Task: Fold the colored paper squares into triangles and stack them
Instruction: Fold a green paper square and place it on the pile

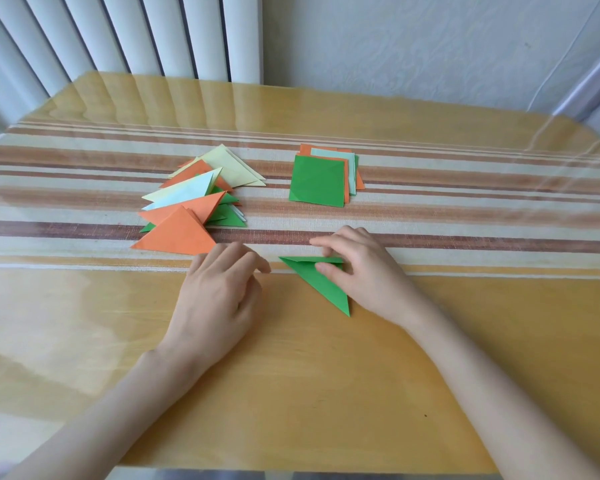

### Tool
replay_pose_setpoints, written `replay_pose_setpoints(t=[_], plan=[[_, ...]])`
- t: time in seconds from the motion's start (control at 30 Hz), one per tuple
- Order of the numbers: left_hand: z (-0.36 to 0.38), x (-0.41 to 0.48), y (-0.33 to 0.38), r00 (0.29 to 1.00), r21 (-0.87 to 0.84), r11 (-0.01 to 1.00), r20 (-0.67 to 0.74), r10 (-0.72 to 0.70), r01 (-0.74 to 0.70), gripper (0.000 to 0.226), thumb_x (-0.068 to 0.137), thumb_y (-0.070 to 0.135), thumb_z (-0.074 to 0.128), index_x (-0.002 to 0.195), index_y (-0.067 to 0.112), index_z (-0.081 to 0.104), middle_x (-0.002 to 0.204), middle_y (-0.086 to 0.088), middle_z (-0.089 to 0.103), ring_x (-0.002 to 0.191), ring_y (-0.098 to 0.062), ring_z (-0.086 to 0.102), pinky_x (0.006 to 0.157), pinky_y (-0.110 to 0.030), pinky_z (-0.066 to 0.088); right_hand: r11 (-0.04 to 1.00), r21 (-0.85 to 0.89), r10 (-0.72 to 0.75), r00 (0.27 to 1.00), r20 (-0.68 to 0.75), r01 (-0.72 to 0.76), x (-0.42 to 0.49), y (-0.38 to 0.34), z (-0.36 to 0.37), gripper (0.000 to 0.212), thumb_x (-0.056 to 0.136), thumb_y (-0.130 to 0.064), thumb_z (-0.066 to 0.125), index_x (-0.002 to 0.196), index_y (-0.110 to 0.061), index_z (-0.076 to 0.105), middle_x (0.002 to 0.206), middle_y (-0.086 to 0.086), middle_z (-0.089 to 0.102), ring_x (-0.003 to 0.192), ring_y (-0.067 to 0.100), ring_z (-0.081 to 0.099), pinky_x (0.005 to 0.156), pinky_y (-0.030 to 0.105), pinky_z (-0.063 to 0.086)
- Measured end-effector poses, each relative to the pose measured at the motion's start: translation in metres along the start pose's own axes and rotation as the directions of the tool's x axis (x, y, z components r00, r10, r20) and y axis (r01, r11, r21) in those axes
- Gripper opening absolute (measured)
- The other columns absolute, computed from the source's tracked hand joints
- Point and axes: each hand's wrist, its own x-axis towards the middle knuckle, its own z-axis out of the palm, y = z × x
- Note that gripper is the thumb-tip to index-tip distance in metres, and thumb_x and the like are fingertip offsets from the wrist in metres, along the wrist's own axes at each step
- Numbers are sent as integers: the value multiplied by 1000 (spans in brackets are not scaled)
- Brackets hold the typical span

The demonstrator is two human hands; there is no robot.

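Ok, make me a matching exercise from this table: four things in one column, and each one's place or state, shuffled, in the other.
Column A
1. green triangle
2. pile of folded triangles
3. stack of squares
4. left hand

Column B
a. holds nothing, left of the freshly folded piece
b. unfolded, green sheet on top
c. touched by the right hand
d. on the left of the striped cloth, orange piece nearest the person

Pairs: 1-c, 2-d, 3-b, 4-a
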Motion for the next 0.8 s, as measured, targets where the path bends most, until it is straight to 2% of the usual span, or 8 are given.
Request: replay_pose_setpoints(t=[0.07,0.2,0.3,0.4,0.53,0.63,0.73,0.8], plan=[[4,-1,1,999,-17,999,18,-43,44,28,83,23,37,90,16,63,86,4,57,82,-21,51,70,-33,35,999,49,20,1000,-24,-18,6,-1,-2,23,94,-18,58,115,-13,67,101,-7,59,100,13,52,92,33,40],[5,8,18,966,-149,958,117,-231,247,52,84,62,36,104,19,59,99,8,56,91,-17,57,74,-35,46,985,143,111,990,-90,-98,11,-4,-5,17,93,-11,60,105,-9,71,91,-8,66,73,-12,53,70,6,39],[11,20,33,953,-105,964,214,-217,243,98,65,86,38,135,18,44,122,4,49,110,-14,50,92,-33,42,945,269,241,954,-177,-188,10,-3,-2,12,91,-9,62,98,-9,72,82,-9,65,71,-7,56,67,7,42],[19,28,41,958,-30,987,247,-144,156,118,60,89,38,150,13,24,138,-1,41,125,-18,41,103,-32,33,886,405,331,921,-207,-227,9,-1,2,10,90,-9,63,92,-14,72,83,-6,69,78,4,62,72,16,48],[23,28,36,980,-111,984,163,-117,136,89,79,57,68,146,10,34,133,-3,53,121,-20,50,99,-31,37,816,538,387,892,-233,-213,7,-2,0,24,90,-5,62,80,-27,66,80,-8,69,75,3,64,70,16,50],[20,29,36,988,-246,957,33,-154,157,44,92,37,61,127,11,57,112,2,66,96,-10,60,81,-19,44,772,602,417,877,-238,-204,5,-3,-2,29,90,-5,61,78,-32,64,78,-10,69,73,-1,63,68,13,47],[19,32,35,955,-405,869,42,-293,285,13,97,21,56,99,15,67,78,20,67,71,2,58,65,-8,41,730,651,455,859,-236,-208,5,-4,0,27,90,-6,62,77,-30,64,74,-10,69,70,-2,63,67,13,47],[21,34,32,904,-571,717,119,-410,400,26,100,21,49,84,10,66,72,12,69,70,0,63,66,-19,48,717,666,466,851,-241,-204,5,-7,-1,25,90,-6,62,77,-27,64,74,-9,69,68,-3,61,66,13,47]])
